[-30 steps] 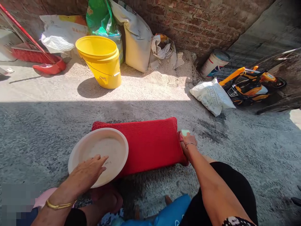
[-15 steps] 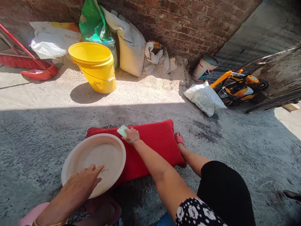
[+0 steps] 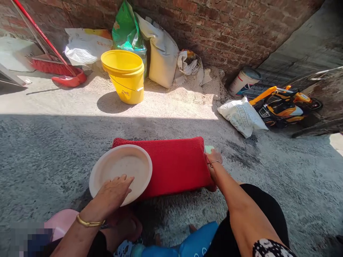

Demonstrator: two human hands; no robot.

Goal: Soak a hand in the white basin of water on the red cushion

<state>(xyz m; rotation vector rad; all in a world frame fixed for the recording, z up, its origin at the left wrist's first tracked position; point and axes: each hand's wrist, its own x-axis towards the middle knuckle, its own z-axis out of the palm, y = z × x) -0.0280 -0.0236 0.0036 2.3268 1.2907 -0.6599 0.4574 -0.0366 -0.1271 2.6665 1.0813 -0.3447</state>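
A pale round basin point(image 3: 122, 160) sits on the left end of a low bench covered in red cloth point(image 3: 178, 164). My left hand point(image 3: 115, 191) hovers over the basin's near side with its fingers stretched out and nothing in them; I cannot tell whether it touches the basin. Just past the right end of the red bench is my right hand point(image 3: 215, 156), closed around a mint-green phone point(image 3: 209, 149), whose lower part the fingers hide.
A yellow bucket point(image 3: 124, 78) stands ahead in the sun, with sacks point(image 3: 163, 53) and spilled grain by the brick wall. A red broom and dustpan point(image 3: 69, 76) are left. To the right lie a white bag point(image 3: 242, 116) and a toy vehicle point(image 3: 284, 107). A pink basin point(image 3: 63, 221) is near my left forearm.
My right hand has carried the phone rightward, from above the red bench beside the basin to beyond its right end. My left hand stays over the basin. The view has shifted left.
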